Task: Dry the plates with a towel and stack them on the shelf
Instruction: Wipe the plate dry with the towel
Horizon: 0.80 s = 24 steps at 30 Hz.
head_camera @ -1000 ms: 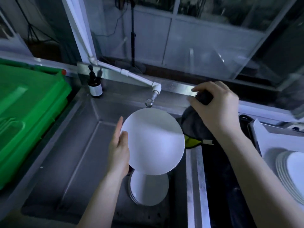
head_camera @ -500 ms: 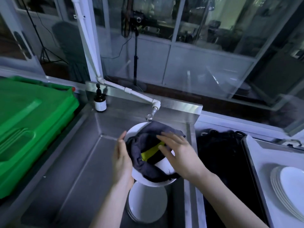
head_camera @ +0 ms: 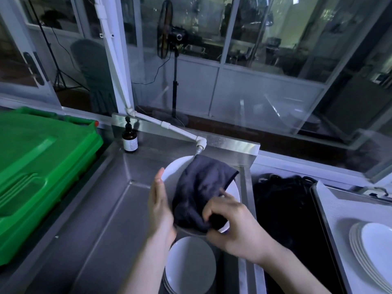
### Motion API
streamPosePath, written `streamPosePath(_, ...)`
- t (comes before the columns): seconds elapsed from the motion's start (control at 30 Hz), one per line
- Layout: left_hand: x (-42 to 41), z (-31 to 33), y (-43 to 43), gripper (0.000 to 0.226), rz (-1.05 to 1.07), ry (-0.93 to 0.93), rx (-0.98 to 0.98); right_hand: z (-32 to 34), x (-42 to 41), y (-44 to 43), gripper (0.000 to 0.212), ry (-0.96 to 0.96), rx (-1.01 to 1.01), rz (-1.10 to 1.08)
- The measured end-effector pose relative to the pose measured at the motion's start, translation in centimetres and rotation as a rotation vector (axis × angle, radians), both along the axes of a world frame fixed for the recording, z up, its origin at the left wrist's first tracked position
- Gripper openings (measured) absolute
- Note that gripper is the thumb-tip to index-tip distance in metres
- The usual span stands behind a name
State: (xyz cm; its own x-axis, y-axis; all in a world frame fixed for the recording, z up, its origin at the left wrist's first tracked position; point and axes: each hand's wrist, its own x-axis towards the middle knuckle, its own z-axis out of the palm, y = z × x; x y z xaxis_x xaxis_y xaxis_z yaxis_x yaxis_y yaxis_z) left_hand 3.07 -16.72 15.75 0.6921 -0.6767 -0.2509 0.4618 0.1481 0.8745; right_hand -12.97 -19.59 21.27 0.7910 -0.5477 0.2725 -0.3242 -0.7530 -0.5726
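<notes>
Since a second ago the towel (head_camera: 203,192) has been brought from 2 o'clock onto the plate (head_camera: 176,169), so drying is judged under way. The plate is gripped at its rim by the left hand (head_camera: 159,205) above the sink (head_camera: 101,219); the towel is bunched in the right hand (head_camera: 231,224). The tap (head_camera: 198,148) is close at 12, wet plates (head_camera: 191,266) are at 6, and open room is left toward the dried stack (head_camera: 373,249) at 3.

Commercial kitchen — steel sink (head_camera: 89,219), white tap pipe (head_camera: 169,127), stacked plates (head_camera: 373,251).

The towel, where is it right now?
In the head view, the dark towel lies on the plate over the sink, just below the tap, bunched in the right hand.
</notes>
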Motion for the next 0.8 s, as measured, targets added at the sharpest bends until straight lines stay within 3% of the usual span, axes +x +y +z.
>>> streamPosePath(0.1,0.2,0.4,-0.1,0.032,-0.009,-0.015,0.063,1.9,-1.2,-0.4,0.014,0.236,0.153,0.191)
streamPosePath(0.17,-0.1,0.5,-0.1,0.032,-0.028,0.003,0.045,2.8,-1.2,-1.3,0.012,0.202,0.39,0.091)
streamPosePath(0.2,-0.3,0.6,-0.2,0.032,-0.039,0.019,0.034,2.7,-1.0,-1.9,0.014,0.131,0.385,-0.031)
streamPosePath(0.27,-0.9,0.8,-0.3,0.033,-0.061,0.002,0.036,1.8,-0.2,-2.3,0.027,0.157,0.068,-0.258)
streamPosePath(0.33,-1.1,1.0,-0.2,0.035,-0.061,-0.044,0.012,0.0,1.1,-1.2,0.04,0.304,-0.183,-0.275)
streamPosePath(0.47,-1.3,0.9,-0.1,0.037,-0.103,-0.175,-0.019,-2.4,2.7,1.0,0.063,0.326,-0.139,-0.13)
streamPosePath(0.57,-1.8,1.2,0.4,0.035,-0.118,-0.107,-0.127,-2.2,4.2,0.4,0.065,0.256,-0.145,-0.091)
streamPosePath(0.63,-1.9,1.6,0.7,0.034,-0.079,-0.054,-0.179,-1.6,5.1,-0.8,0.064,0.252,-0.197,-0.115)
streamPosePath(0.8,0.3,2.3,1.4,0.035,0.035,-0.191,-0.065,-0.7,3.6,-4.4,0.062,0.267,-0.34,-0.334)
